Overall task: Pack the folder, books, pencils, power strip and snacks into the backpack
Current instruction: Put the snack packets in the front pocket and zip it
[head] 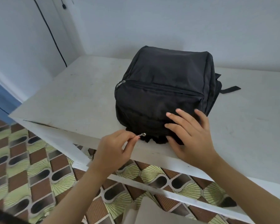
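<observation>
Zipping seems in hand: left hand pinches the small silver zipper pull of the black fabric backpack on the white table, right hand presses it, fingers straight; next, slide steadily

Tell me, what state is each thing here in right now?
backpack: lying on the table.
front pocket zipper: shut.
zipper pull: pinched at the backpack's near end.
left hand: pinching the zipper pull.
right hand: fingers straight, pressing on the backpack.
</observation>
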`<state>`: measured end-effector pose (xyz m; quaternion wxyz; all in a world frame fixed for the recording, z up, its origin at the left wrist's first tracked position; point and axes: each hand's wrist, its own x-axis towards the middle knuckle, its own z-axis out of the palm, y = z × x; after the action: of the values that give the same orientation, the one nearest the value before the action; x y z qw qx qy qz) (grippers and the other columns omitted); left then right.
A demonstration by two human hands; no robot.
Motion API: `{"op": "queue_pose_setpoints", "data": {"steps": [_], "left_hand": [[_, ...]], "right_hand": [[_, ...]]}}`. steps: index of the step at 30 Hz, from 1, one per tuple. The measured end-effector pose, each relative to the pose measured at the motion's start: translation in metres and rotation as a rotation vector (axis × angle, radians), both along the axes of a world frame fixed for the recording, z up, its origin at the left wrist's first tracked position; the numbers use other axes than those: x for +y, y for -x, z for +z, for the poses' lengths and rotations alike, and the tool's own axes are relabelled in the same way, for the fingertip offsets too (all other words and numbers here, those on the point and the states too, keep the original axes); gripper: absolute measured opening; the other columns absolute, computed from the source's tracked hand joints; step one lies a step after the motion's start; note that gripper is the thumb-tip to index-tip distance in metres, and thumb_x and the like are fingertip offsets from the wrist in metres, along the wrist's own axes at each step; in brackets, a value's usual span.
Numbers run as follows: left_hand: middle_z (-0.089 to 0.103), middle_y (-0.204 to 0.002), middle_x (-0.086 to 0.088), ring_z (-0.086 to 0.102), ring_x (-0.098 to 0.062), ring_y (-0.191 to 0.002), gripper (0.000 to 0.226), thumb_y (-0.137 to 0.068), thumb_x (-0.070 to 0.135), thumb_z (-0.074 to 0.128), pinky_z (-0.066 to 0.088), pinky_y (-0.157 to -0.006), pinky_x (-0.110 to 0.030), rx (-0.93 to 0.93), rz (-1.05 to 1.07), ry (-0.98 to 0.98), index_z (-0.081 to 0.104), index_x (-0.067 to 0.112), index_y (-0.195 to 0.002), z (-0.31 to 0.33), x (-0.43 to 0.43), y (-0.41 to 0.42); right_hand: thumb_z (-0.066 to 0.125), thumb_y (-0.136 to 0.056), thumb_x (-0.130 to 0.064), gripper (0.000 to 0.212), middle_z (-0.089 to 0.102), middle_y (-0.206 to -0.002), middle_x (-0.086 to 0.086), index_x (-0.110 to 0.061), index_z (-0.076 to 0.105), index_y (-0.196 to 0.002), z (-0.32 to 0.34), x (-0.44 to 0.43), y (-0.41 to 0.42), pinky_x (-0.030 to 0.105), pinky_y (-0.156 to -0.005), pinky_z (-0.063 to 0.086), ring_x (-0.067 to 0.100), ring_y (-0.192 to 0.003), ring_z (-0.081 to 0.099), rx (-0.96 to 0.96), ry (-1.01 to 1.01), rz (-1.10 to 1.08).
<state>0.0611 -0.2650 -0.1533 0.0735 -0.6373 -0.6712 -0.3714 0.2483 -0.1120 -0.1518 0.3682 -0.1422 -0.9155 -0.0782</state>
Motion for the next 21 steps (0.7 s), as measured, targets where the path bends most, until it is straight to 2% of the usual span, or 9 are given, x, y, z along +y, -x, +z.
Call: {"op": "queue_pose_setpoints", "data": {"steps": [2,4,7,10,12,14,18,21], "left_hand": [[0.068,-0.073,0.0,0.058,-0.005,-0.061,0.027,-0.09,0.027,0.053,0.048,-0.055,-0.013,0.035,-0.028,-0.009,0.07,0.007,-0.084,0.0,0.001,0.001],[0.068,-0.073,0.0,0.059,-0.008,-0.059,0.027,-0.09,0.026,0.054,0.05,-0.053,-0.019,0.079,-0.04,-0.02,0.071,0.007,-0.083,0.0,0.003,0.005],[0.068,-0.071,0.0,0.058,-0.009,-0.057,0.028,-0.091,0.027,0.053,0.049,-0.051,-0.019,0.119,-0.03,-0.032,0.071,0.007,-0.081,-0.001,0.003,0.017],[0.067,-0.07,0.002,0.053,-0.001,-0.056,0.028,-0.091,0.028,0.054,0.042,-0.052,-0.008,0.124,0.019,-0.046,0.07,0.008,-0.079,0.001,0.001,0.034],[0.067,-0.068,0.002,0.047,0.002,-0.056,0.028,-0.089,0.028,0.055,0.035,-0.054,-0.002,0.142,0.058,-0.053,0.069,0.008,-0.077,0.002,-0.001,0.049],[0.066,-0.065,0.002,0.047,-0.001,-0.051,0.028,-0.088,0.028,0.055,0.036,-0.048,-0.005,0.156,0.096,-0.059,0.068,0.007,-0.074,0.002,-0.003,0.065],[0.063,-0.062,0.002,0.04,0.0,-0.048,0.029,-0.087,0.029,0.055,0.03,-0.049,-0.004,0.121,0.175,-0.069,0.066,0.008,-0.071,0.006,0.003,0.099],[0.06,-0.058,0.002,0.033,0.004,-0.043,0.025,-0.086,0.024,0.063,0.023,-0.049,-0.003,0.109,0.197,-0.061,0.065,0.007,-0.068,0.013,0.016,0.122]], "right_hand": [[0.059,-0.086,-0.035,0.049,0.053,-0.137,0.002,-0.019,0.051,-0.131,0.005,-0.01,0.015,0.051,-0.112,0.019,0.022,-0.133,0.04,-0.091,-0.03,0.012],[0.056,-0.09,-0.037,0.054,0.052,-0.138,0.001,-0.021,0.041,-0.139,0.005,-0.013,0.03,0.052,-0.113,0.017,0.023,-0.133,0.041,-0.159,-0.116,0.031],[0.064,-0.088,-0.021,0.054,0.063,-0.125,-0.001,-0.022,0.042,-0.138,-0.003,-0.006,0.041,0.053,-0.111,0.021,0.024,-0.122,0.055,-0.144,-0.175,0.042],[0.055,-0.092,-0.01,0.048,0.068,-0.116,-0.002,-0.023,0.044,-0.136,-0.007,-0.003,0.041,0.052,-0.11,0.026,0.023,-0.117,0.059,-0.086,-0.163,0.054],[0.046,-0.096,-0.009,0.042,0.069,-0.115,-0.002,-0.023,0.045,-0.135,-0.008,-0.003,0.041,0.051,-0.11,0.027,0.023,-0.116,0.06,-0.086,-0.172,0.063],[0.043,-0.097,-0.009,0.04,0.069,-0.114,-0.001,-0.024,0.046,-0.134,-0.008,-0.002,0.041,0.051,-0.11,0.027,0.023,-0.115,0.06,-0.095,-0.175,0.069],[0.05,-0.093,-0.006,0.042,0.069,-0.113,-0.001,-0.025,0.049,-0.13,-0.011,-0.001,0.041,0.051,-0.11,0.028,0.022,-0.115,0.06,-0.069,-0.188,0.054],[0.055,-0.089,-0.004,0.043,0.07,-0.111,-0.001,-0.024,0.053,-0.127,-0.011,-0.002,0.042,0.052,-0.107,0.031,0.022,-0.114,0.06,-0.045,-0.177,0.049]]}}
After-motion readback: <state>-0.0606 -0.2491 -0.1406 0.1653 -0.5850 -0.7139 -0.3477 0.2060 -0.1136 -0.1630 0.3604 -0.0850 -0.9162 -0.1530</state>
